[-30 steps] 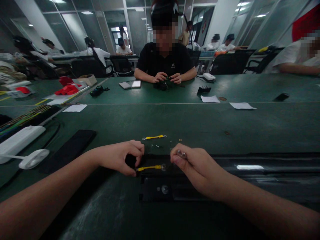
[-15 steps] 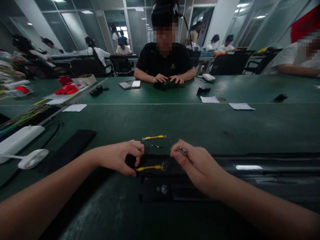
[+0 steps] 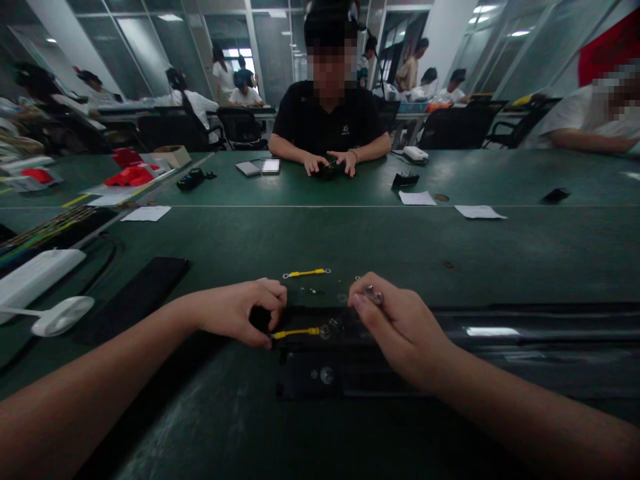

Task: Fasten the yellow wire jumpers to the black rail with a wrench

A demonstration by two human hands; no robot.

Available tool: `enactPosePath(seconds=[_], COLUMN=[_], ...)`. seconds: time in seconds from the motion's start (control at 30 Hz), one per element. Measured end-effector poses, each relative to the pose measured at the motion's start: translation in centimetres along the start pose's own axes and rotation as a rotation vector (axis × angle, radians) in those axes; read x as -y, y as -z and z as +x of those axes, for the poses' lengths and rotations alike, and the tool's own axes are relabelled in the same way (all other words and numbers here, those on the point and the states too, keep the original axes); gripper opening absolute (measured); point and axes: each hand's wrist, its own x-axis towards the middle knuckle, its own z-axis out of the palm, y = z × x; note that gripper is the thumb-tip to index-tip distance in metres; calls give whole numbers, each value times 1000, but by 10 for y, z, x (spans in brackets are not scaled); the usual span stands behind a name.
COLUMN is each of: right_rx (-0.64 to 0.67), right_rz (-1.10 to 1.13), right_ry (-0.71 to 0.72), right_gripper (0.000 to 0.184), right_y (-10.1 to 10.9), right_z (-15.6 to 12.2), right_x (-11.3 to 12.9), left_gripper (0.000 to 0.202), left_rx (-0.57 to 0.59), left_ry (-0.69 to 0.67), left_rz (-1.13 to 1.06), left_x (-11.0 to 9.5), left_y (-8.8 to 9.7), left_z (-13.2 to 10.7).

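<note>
My left hand (image 3: 245, 317) is closed, pinching the left end of a short yellow wire (image 3: 296, 331) that lies on a long black panel (image 3: 490, 333). My right hand (image 3: 400, 327) is closed round a small screwdriver (image 3: 350, 313), whose tip rests at the ring terminal on the wire's right end. A second yellow wire (image 3: 306, 273) with ring terminals lies loose on the green table just beyond my hands, with a few tiny screws beside it.
A black flat pad (image 3: 145, 293) and white devices (image 3: 40, 280) lie at the left. Across the table a person in black (image 3: 330, 120) handles a dark object. Paper slips (image 3: 477, 212), a phone (image 3: 271, 167) and red parts (image 3: 131, 175) lie farther off.
My right hand has shifted slightly right and tilted, bringing the screwdriver tip down onto the wire's right terminal. My left hand has stayed put.
</note>
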Motion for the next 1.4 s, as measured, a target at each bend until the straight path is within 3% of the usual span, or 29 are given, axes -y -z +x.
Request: enactPosePath(seconds=[0.23, 0.5, 0.77, 1.4], right_rx=[143, 398, 250, 130], right_rz=[-83, -375, -231, -92], right_ry=[-27, -90, -103, -114], right_gripper=[19, 28, 29, 23], right_y=[-1, -10, -7, -3], right_z=[1, 8, 9, 7], right_x=[3, 5, 1, 0], left_gripper=[27, 17, 16, 20], left_rx=[-30, -23, -27, -21], left_ry=[7, 35, 1, -13], left_rz=[5, 51, 29, 19], left_x=[1, -1, 0, 1], left_y=[-2, -4, -3, -2], left_z=[2, 1, 1, 0])
